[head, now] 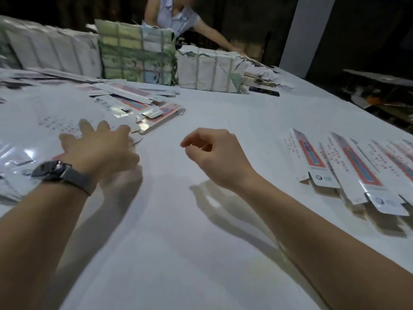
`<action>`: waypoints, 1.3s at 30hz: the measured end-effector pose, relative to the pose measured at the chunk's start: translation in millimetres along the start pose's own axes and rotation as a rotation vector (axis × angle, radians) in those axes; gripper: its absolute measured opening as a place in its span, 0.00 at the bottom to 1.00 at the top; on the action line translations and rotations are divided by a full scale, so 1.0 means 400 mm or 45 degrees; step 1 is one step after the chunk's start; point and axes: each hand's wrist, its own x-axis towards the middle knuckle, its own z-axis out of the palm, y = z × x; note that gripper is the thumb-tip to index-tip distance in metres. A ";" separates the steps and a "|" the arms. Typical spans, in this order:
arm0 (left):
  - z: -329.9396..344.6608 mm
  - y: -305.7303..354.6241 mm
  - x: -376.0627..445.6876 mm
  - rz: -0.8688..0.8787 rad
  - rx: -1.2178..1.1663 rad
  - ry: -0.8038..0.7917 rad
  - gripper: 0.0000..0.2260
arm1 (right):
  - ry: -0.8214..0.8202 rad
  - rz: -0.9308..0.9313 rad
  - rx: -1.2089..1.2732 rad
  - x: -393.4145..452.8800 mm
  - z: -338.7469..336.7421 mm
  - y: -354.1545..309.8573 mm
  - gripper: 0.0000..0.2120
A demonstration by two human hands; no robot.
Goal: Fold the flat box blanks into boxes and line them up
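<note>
Left fingers [89, 128] spread and straight, reaching over the near edge of the flat blanks [143, 104], tips at or just above them; contact unclear, blurred. Left hand [100, 151] holds nothing visible, watch [52, 170] on wrist. Right hand [214, 153] hovers above the white table [201, 242], fingers loosely curled, thumb and forefinger close together, nothing between them. Blanks lie in a loose overlapping pile on the left side of the table. Folded boxes [348, 168] lie side by side in a row at the right, end flaps open toward the camera. Wrapped bundles [138, 54] stand along the far edge. Another person [176, 16] behind them, arm reaching to the white bundle [210, 70].
</note>
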 end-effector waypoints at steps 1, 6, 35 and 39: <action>-0.004 -0.006 -0.001 -0.009 0.006 -0.044 0.21 | 0.000 -0.008 0.015 -0.002 0.007 0.003 0.08; -0.001 0.033 -0.034 0.144 0.130 0.037 0.15 | 0.028 -0.009 0.050 -0.009 0.022 0.020 0.11; -0.005 0.212 -0.151 0.712 -2.190 -0.759 0.18 | 0.335 -0.095 0.418 0.033 -0.067 0.037 0.29; 0.019 0.210 -0.150 0.574 -2.134 -0.365 0.32 | 0.368 -0.106 0.435 0.035 -0.084 0.038 0.26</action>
